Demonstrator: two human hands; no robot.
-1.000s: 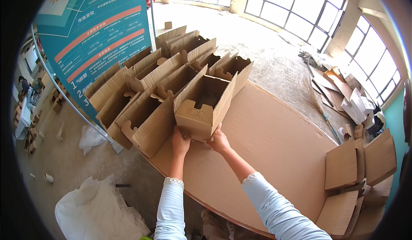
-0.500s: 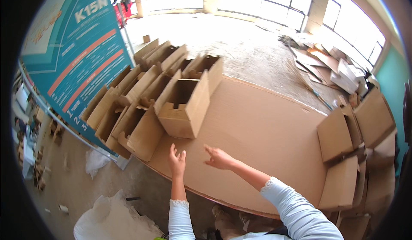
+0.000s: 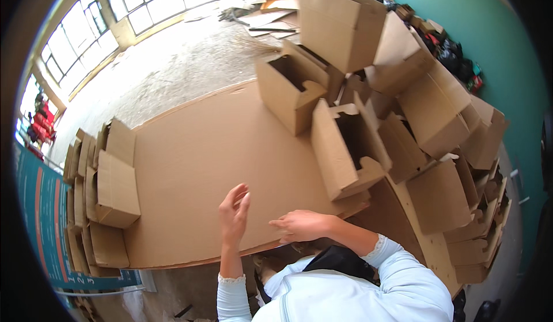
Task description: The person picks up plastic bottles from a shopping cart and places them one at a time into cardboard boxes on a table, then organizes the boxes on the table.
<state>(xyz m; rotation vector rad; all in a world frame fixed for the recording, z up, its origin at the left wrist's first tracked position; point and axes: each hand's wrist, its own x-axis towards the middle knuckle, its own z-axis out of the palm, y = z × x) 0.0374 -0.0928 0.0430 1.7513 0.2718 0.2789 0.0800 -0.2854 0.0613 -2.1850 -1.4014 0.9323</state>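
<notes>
Cardboard sheet (image 3: 213, 161), big and flat, covers the counter (image 3: 429, 235) and lies right under both hands; its long axis runs from the near-left edge away toward the far right, with one long edge facing the person. Left hand (image 3: 234, 213) hovers over the near part of the sheet, open with fingers loosely spread, holding nothing. Right hand (image 3: 302, 226) rests palm down near the sheet's near edge, fingers stretched toward the left hand, also holding nothing; whether it presses the sheet I cannot tell. Just beyond the right hand an open carton (image 3: 345, 152) lies on its side, mouth turned to the right, and another open box (image 3: 291, 88) stands farther back. To the right, a heap of folded boxes (image 3: 449, 126) crowds that end of the counter, up against a teal wall (image 3: 501, 40). At the left edge a row of flattened cartons (image 3: 106, 189) stands on end beside a blue banner (image 3: 43, 224). Beyond lies a dusty concrete floor (image 3: 184, 57) under bright windows (image 3: 144, 5)
</notes>
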